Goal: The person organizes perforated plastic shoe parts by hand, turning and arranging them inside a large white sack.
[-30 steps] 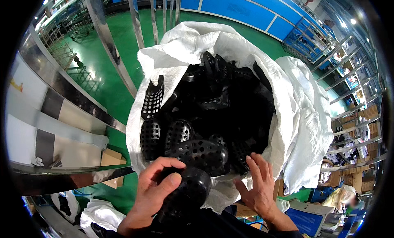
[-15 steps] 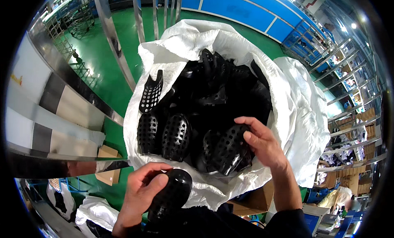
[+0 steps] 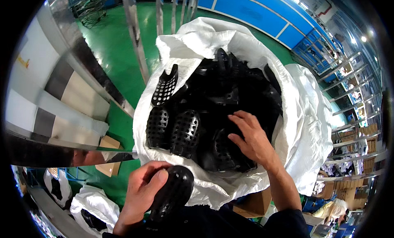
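Black moulded plastic is what we have in both hands: perforated shoe-shaped shells, smooth, and by our judgement light and fairly stiff with some spring in the thin walls. The shell in our left hand (image 3: 141, 193) sits low in the view, just in front of the near edge of the white woven sack (image 3: 303, 115); this held shell (image 3: 172, 195) is rounded and glossy, so it looks a little slippery, and the curved back or the rim seems to us the surest place to grasp it, since the holes give the fingertips some purchase. Our left fingers are curled most of the way around it, thumb laid along the top, a closed wrap rather than a pinch. Our right hand (image 3: 252, 141) is down inside the sack, resting on the heap of black shells (image 3: 213, 106), fingers spread and only gently bent, touching the parts beneath; we cannot tell whether it has actually hold of one. The pieces lie tangled and nested, so lifting one by its edge may drag its neighbours. Beyond the sack are a green floor (image 3: 111, 37) and cardboard boxes (image 3: 107, 156).
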The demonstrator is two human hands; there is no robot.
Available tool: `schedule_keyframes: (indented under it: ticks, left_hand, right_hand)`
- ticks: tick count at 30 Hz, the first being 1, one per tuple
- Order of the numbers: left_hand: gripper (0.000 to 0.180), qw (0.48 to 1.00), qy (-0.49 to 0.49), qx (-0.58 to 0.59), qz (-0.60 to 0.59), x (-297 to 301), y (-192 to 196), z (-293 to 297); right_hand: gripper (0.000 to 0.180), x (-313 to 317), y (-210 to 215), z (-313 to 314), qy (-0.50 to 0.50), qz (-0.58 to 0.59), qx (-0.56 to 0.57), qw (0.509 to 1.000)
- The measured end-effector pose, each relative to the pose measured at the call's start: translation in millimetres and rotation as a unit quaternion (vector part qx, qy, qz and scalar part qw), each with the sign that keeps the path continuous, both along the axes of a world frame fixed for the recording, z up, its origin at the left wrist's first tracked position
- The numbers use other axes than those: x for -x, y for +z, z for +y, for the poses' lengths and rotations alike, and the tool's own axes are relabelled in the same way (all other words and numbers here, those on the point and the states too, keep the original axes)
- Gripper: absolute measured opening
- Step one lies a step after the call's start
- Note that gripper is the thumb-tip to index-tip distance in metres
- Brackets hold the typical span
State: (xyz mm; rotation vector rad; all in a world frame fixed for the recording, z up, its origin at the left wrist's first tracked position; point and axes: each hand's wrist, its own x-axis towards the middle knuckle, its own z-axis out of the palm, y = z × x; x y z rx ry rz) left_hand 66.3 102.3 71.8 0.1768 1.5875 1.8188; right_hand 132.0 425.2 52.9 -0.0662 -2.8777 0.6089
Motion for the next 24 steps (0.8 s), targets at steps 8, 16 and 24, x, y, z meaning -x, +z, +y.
schedule_keyframes:
  ticks: [8,16,24]
  left_hand:
    - [0.033,0.979,0.155,-0.084,-0.101,2.3,-14.3,37.7]
    - [0.028,0.949,0.193,-0.177,-0.175,-13.4,-17.3,46.4]
    - [0.02,0.994,-0.013,0.071,0.088,-8.9,-20.7,1.8]
  right_hand:
    - [0.062,-41.1,68.1,-78.3,0.135,-0.009,0.218,0.967]
    - [0.079,-50.7,22.1,-134.7,0.089,0.006,0.181,0.979]
    - [0.071,-96.8,54.0,-84.4,0.019,-0.072,0.202,0.977]
